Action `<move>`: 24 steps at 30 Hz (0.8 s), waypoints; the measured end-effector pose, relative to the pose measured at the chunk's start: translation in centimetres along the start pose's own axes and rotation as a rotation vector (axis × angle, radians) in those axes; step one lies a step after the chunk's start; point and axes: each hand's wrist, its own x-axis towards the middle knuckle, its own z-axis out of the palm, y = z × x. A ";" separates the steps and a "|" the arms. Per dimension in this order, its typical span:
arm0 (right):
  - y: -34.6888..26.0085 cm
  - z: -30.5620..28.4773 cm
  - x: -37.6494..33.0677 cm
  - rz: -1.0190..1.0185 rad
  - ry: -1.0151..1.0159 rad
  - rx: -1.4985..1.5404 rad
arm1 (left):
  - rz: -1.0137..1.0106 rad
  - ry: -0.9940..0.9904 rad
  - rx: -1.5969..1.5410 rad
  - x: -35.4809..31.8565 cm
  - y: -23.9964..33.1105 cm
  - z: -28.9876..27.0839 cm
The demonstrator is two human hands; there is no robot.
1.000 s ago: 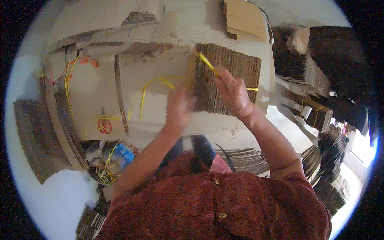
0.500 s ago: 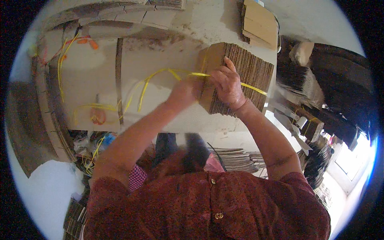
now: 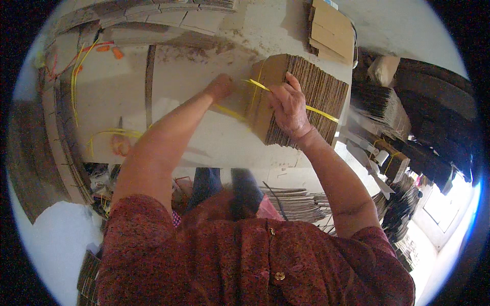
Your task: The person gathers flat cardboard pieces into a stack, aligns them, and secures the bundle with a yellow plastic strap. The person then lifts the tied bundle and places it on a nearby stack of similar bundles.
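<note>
A thick bundle of flat brown cardboard sheets (image 3: 316, 92) stands on edge on a pale worktable (image 3: 204, 137). A yellow plastic strap (image 3: 319, 110) runs across its top and down its left face. My right hand (image 3: 289, 107) rests on top of the bundle and pinches the strap. My left hand (image 3: 220, 85) is at the bundle's left side, closed, with the strap's lower run just beside it; whether it grips the strap is hidden.
Loose yellow straps (image 3: 109, 133) and orange-handled scissors (image 3: 120, 144) lie on the table's left. A small stack of cardboard pieces (image 3: 332, 28) sits at the back. More cardboard bundles (image 3: 383, 104) are piled at the right, and flat sheets (image 3: 298, 201) lie below the table edge.
The view has shifted so the bundle sits higher and further right. My left hand has moved from over the bundle's top edge to its left side, and the strap is drawn tighter.
</note>
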 end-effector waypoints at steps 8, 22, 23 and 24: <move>-0.5 0.0 0.7 0.008 0.038 0.021 | -0.171 0.036 0.196 0.8 10.2 1.5; -0.1 0.2 -0.1 0.074 0.018 0.043 | 0.017 -0.463 -0.558 -4.4 34.8 -17.3; 0.0 0.1 0.0 0.089 -0.007 0.058 | 0.132 -0.370 -0.734 -4.1 35.4 -18.0; 0.1 0.0 0.1 0.106 -0.033 0.073 | 0.248 -0.272 -0.906 -3.9 36.0 -18.7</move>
